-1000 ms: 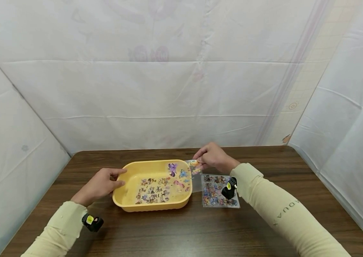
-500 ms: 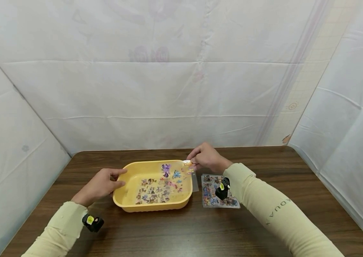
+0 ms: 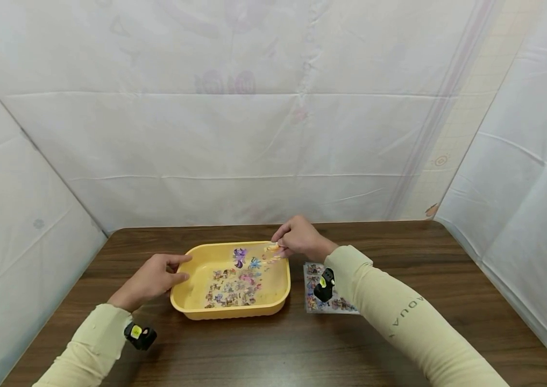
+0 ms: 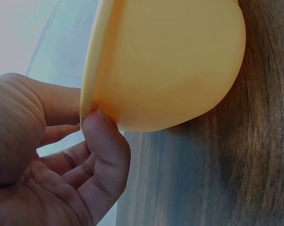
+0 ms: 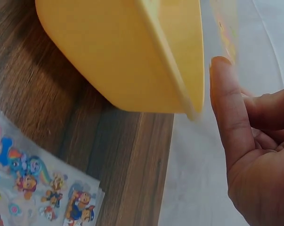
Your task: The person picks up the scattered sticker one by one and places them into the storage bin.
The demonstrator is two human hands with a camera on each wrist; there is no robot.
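Observation:
A yellow plastic tray (image 3: 234, 313) stands on the table. My left hand (image 3: 149, 281) pinches its left rim; in the left wrist view thumb and fingers (image 4: 106, 150) grip either side of the tray edge. My right hand (image 3: 300, 237) pinches the corner of a clear sticker sheet (image 3: 240, 257) printed with colourful ponies. That sheet hangs over the right half of the tray and appears only as a blurred strip in the right wrist view. Inside the tray, another clear sticker sheet (image 3: 220, 296) with small brown cartoon figures lies flat, partly seen through the held one.
More clear sticker sheets (image 5: 47, 188) with cartoon dogs and ponies lie stacked on the brown wooden table (image 3: 234, 355), right of the tray and partly under my right forearm. White cloth (image 3: 181, 134) hangs behind the table and along both sides.
My right hand has moved left with the pony sticker sheet, from beyond the tray's right rim to over its inside. The left hand stays on the rim.

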